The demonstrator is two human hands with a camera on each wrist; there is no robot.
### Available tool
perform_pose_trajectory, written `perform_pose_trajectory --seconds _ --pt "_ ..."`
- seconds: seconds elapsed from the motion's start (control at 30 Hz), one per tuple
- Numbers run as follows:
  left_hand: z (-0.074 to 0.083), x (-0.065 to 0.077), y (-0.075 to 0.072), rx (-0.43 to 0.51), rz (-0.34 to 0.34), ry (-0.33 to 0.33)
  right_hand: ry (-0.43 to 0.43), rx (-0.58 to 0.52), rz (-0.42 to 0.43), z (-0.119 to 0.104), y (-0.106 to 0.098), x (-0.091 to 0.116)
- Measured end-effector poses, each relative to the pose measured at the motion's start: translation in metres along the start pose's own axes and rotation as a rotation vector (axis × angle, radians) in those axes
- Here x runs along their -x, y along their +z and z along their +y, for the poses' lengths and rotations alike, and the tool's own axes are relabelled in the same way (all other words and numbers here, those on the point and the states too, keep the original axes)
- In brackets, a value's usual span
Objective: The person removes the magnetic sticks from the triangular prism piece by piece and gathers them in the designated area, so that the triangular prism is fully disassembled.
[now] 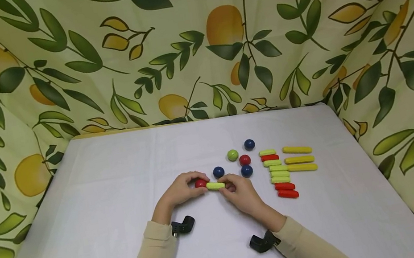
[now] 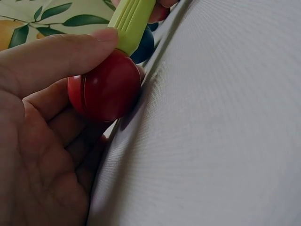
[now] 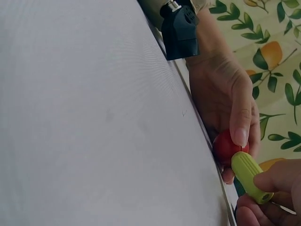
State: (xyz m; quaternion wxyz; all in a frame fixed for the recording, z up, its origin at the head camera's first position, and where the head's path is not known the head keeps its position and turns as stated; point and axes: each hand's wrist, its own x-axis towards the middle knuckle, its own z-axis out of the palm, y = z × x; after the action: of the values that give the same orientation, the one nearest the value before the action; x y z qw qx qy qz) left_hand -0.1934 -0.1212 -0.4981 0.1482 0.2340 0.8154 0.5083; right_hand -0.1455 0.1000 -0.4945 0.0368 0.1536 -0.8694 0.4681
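My left hand [image 1: 182, 189] grips a red ball [image 2: 110, 87] between thumb and fingers, low over the white table. From the other side my right hand [image 1: 241, 192] pinches a short light-green ribbed rod [image 1: 215, 186] near its right end. The rod's left end meets the ball's surface, as the left wrist view shows. In the right wrist view a hole shows in the rod's near end. Just behind the rod sits a dark blue ball [image 1: 219, 171].
Right of the hands are another blue ball [image 1: 246, 171], a dark red ball [image 1: 245, 160], a green ball [image 1: 233, 155] and a farther blue ball [image 1: 249, 144]. Beyond them lie a column of short green and red rods [image 1: 278, 168] and several longer yellow rods [image 1: 299, 160]. A patterned curtain [image 1: 194, 49] surrounds the table [image 1: 108, 171].
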Motion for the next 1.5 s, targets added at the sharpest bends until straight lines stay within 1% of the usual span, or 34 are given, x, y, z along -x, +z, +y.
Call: perform_pose_trajectory --seconds 0.23,0.3,0.33,0.47,0.53,0.6,0.67,0.77,0.87,0.93,1.03,1.13,1.23,1.37,1.5 --pt "0.003 0.001 0.001 -0.006 -0.002 -0.007 0.017 -0.029 -0.01 -0.002 -0.007 0.001" --pt "0.012 0.004 -0.001 -0.006 -0.005 -0.01 0.023 -0.032 -0.015 -0.002 -0.008 0.001" --pt "0.012 0.004 -0.001 -0.005 -0.005 -0.009 0.022 -0.03 -0.017 -0.002 -0.009 0.001" --pt "0.011 0.002 -0.001 0.005 -0.013 -0.009 0.012 -0.01 -0.009 -0.002 -0.01 0.001" --pt "0.001 -0.001 0.0 0.002 -0.013 -0.005 0.011 0.008 -0.001 -0.004 -0.01 0.002" --pt "0.001 -0.001 0.0 -0.006 -0.013 -0.004 0.017 0.026 0.003 -0.006 -0.011 0.002" --pt "0.001 -0.001 0.0 -0.013 -0.007 -0.012 0.038 0.041 0.01 -0.008 -0.014 0.003" --pt "0.003 -0.001 0.0 -0.009 0.001 -0.021 0.098 0.058 0.027 -0.007 -0.027 0.007" --pt "0.003 -0.002 0.0 -0.002 0.004 -0.048 0.185 0.059 0.029 -0.004 -0.047 0.017" --pt "0.003 -0.002 0.0 -0.006 0.004 -0.059 0.219 0.072 0.02 -0.002 -0.06 0.027" --pt "0.002 -0.001 -0.001 -0.011 0.005 -0.067 0.234 0.099 0.014 0.003 -0.08 0.046" --pt "0.002 -0.001 -0.001 -0.018 0.004 -0.061 0.236 0.147 0.028 0.009 -0.098 0.067" --pt "0.003 -0.001 -0.001 -0.024 0.003 -0.054 0.263 0.19 0.047 0.016 -0.115 0.085" --pt "0.004 -0.001 -0.001 -0.026 0.008 -0.053 0.298 0.235 0.068 0.026 -0.13 0.104" --pt "0.004 -0.001 -0.001 -0.014 0.012 -0.058 0.309 0.268 0.088 0.035 -0.137 0.114"
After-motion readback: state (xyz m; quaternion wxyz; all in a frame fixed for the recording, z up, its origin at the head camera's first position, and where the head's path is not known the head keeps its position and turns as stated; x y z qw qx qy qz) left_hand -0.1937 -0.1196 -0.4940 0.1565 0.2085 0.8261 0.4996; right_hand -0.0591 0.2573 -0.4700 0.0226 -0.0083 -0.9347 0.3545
